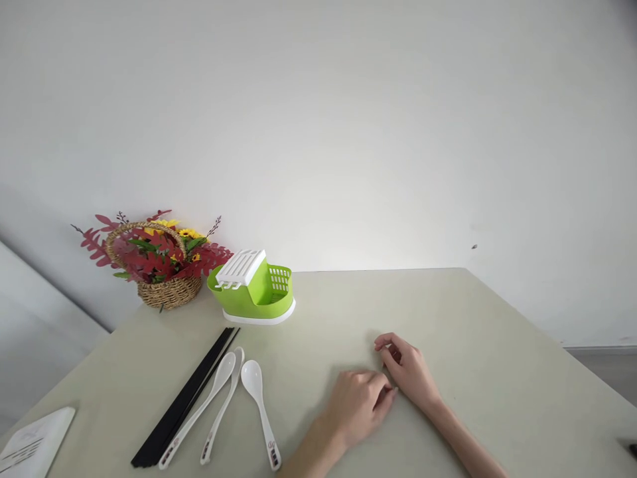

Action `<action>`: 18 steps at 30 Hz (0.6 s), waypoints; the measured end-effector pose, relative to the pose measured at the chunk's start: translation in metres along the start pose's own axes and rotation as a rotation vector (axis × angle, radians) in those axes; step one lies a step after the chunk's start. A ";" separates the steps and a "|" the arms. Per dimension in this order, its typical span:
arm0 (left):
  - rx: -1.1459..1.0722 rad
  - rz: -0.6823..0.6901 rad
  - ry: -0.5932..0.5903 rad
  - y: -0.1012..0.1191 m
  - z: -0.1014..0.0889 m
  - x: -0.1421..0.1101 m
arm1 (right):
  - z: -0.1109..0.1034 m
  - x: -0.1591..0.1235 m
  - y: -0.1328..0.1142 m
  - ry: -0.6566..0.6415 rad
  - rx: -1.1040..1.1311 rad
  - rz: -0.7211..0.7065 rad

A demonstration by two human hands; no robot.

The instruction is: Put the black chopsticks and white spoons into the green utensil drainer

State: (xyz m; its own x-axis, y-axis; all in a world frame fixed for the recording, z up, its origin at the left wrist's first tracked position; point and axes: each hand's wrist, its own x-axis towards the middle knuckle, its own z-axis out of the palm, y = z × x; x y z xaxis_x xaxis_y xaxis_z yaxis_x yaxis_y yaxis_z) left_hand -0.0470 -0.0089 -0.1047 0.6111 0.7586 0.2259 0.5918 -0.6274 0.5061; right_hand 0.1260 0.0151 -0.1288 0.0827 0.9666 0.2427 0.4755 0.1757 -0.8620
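Both my hands rest on the table (308, 345), close together right of centre. My left hand (359, 406) lies with its fingers curled in toward the palm and its thumb alongside; no object shows in it. Just beyond it to the right, my right hand (405, 366) is loosely bent, with a gap between forefinger and thumb and nothing held. Nearest to my left hand is a white spoon (259, 401) with a patterned handle end. Two more such spoons, one the left spoon (209, 401) and one the middle spoon (226, 398), partly overlap beside a bundle of black chopsticks (184, 398).
A green and white utensil holder (269, 309) stands at the back left, with slots on top and side hooks. Behind it is a wicker basket (172, 293) of artificial flowers. A white flat object (42, 438) with dark thin lines sits at the left edge. The wall borders the table's back.
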 end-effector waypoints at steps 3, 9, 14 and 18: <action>-0.001 -0.006 0.000 0.001 -0.001 0.000 | 0.000 0.000 -0.002 0.003 0.001 -0.002; 0.012 0.009 0.004 0.002 -0.004 0.000 | -0.001 0.001 -0.006 0.012 0.016 0.002; 0.028 0.016 0.005 0.001 -0.004 0.001 | -0.001 0.000 -0.004 -0.021 0.010 0.023; 0.038 0.024 0.004 0.001 -0.003 0.001 | -0.001 0.000 -0.004 -0.032 0.006 0.034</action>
State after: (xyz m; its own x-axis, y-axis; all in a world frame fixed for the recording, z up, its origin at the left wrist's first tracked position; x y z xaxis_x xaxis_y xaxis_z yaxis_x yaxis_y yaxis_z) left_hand -0.0478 -0.0081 -0.1015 0.6230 0.7442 0.2409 0.5968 -0.6512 0.4688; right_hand 0.1247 0.0143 -0.1252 0.0706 0.9775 0.1989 0.4679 0.1437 -0.8720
